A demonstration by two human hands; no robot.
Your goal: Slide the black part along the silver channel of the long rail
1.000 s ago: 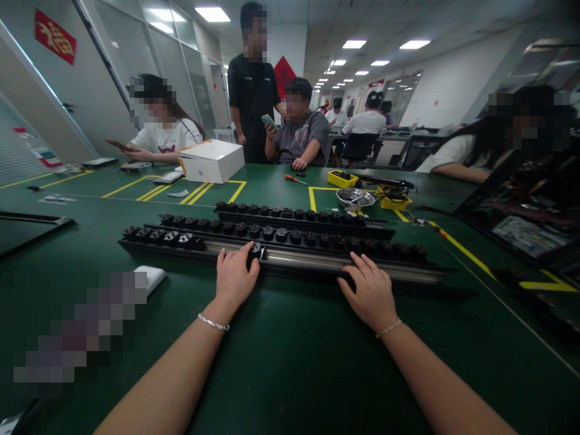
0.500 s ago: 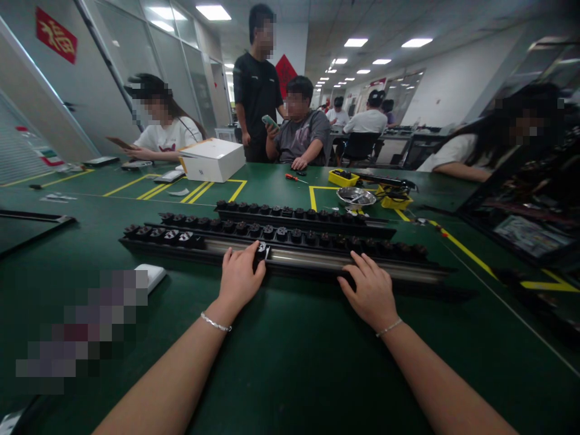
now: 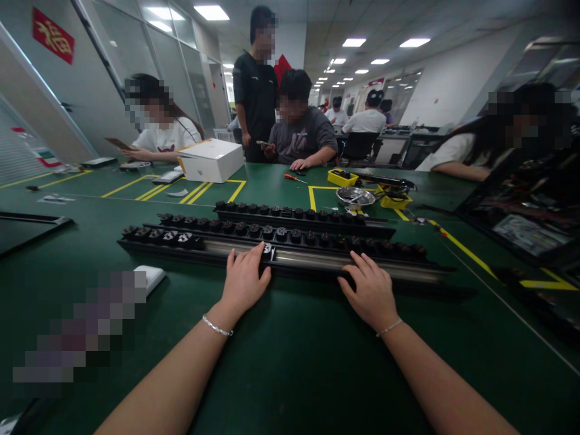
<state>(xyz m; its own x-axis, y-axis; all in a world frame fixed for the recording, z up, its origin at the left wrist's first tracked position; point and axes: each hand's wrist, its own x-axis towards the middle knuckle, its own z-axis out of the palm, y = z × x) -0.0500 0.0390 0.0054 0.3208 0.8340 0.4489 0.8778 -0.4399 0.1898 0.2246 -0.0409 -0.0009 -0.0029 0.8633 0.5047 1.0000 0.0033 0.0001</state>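
On the table in front of me lies a long black power track [image 3: 317, 261] with a bare metallic channel. A single black socket module [image 3: 269, 251] with a light-coloured face sits in that channel. My left hand [image 3: 244, 278] lies over the track's front edge, fingers extended, its index fingertip against the module's left side. Several similar modules [image 3: 170, 236] stand in a row at the track's left end. My right hand [image 3: 369, 287] rests on the track farther right, fingers spread and holding nothing. Two more tracks [image 3: 281, 232] filled with round sockets lie just behind.
A white box [image 3: 212, 161], an orange screwdriver [image 3: 294, 178], a metal bowl [image 3: 356, 197] and yellow trays [image 3: 342, 177] stand farther back. A pixelated object lies at the left. Co-workers sit across the table and at the right; one person stands behind.
My left hand has slid slightly right along the track, and the single socket module has moved right with it. My right hand stays put. The seated person opposite has lowered a phone.
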